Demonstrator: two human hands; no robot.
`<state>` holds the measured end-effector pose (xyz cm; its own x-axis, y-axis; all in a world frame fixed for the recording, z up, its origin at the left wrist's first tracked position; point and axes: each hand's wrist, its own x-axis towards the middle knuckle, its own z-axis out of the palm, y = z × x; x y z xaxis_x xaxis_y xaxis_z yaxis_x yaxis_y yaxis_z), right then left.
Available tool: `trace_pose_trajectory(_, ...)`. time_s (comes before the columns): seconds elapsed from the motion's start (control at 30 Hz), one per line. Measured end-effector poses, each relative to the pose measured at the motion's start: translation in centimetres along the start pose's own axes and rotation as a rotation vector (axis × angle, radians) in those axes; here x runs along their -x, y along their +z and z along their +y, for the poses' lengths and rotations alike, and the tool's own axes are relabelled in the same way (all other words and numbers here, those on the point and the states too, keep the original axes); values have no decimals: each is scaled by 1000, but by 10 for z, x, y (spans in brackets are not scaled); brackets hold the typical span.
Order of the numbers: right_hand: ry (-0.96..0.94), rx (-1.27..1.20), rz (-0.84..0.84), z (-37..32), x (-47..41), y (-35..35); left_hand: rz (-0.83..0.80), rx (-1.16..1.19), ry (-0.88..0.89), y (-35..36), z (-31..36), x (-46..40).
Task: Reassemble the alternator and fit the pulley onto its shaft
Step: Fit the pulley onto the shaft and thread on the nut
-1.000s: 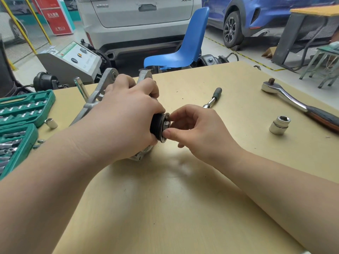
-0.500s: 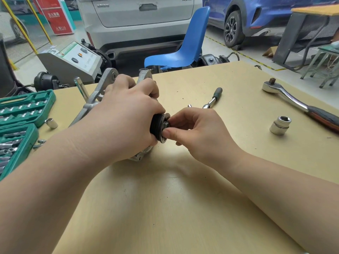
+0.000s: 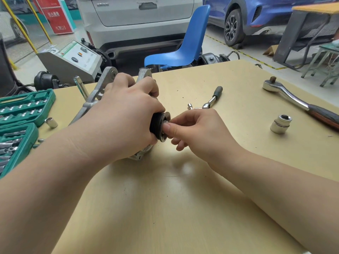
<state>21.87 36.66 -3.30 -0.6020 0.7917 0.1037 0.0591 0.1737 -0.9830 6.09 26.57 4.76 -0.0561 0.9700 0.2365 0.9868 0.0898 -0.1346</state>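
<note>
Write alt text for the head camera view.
A person's left hand grips an alternator on a tan table while the right hand pinches a small part at the centre of its black pulley. A ratchet and a socket lie at right.

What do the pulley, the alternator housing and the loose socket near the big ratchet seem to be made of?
Pulley: dark metal, probably steel, matt black.
Alternator housing: likely cast aluminium, dull grey and rough.
Socket: chromed steel, bright mirror shine.

Light: bright, even daylight.
Glare: showing on the table (image 3: 185, 170).
Edges: bending from wide-angle distortion.
</note>
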Motion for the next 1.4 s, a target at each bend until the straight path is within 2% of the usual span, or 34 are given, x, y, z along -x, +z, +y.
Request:
trace_pose_trajectory(0.13,67,-17,-30,-1,-1,2,3,-15,3,1,-1,-1)
trace_pose_trajectory(0.23,49,23,-30,-2,-1,3,2,-13,1,0,-1,-1)
trace_pose_trajectory(0.77,-353,323,78,1,4,1,-22,-2,1,-3,1,-2)
trace_pose_trajectory(0.83,-339,292,55,1,3,1,-23,-10,1,-2,1,-2)
trace_pose_trajectory(0.93,-185,56,-13,0,1,0,-13,-23,5,-1,1,-1)
trace_pose_trajectory(1.0,-138,-17,-38,0,0,-1,-10,-24,8,-1,1,-1)
trace_pose_trajectory(1.13,-150,27,-65,-1,-1,-5,-15,-27,8,-2,0,-1)
trace_pose_trajectory(1.4,-265,56,10,3,1,3,-37,-17,2,-4,1,-2)
